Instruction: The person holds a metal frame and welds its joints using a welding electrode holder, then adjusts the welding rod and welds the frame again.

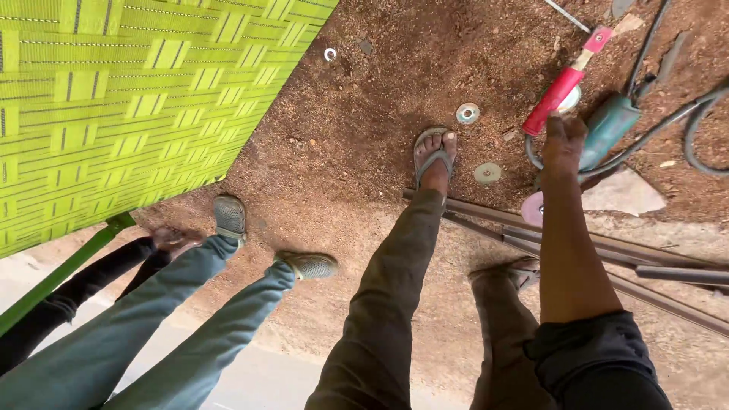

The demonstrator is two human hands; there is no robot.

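Green woven panel (114, 99): seen top left, propped on a green frame bar (68, 269), over reddish dirt ground (349, 114).
Co-worker's hand (171, 239): laid near grey shoes (230, 216).
Sandalled foot (434, 156): planted mid-frame, two metal discs (468, 113) scattered just beside it.
Right hand (563, 144): stretched down onto the teal angle grinder (607, 129); fingers look bunched together, grip can't be told for sure.
Red-handled tool (558, 95): lying just beside the grinder.
Left hand: not seen.
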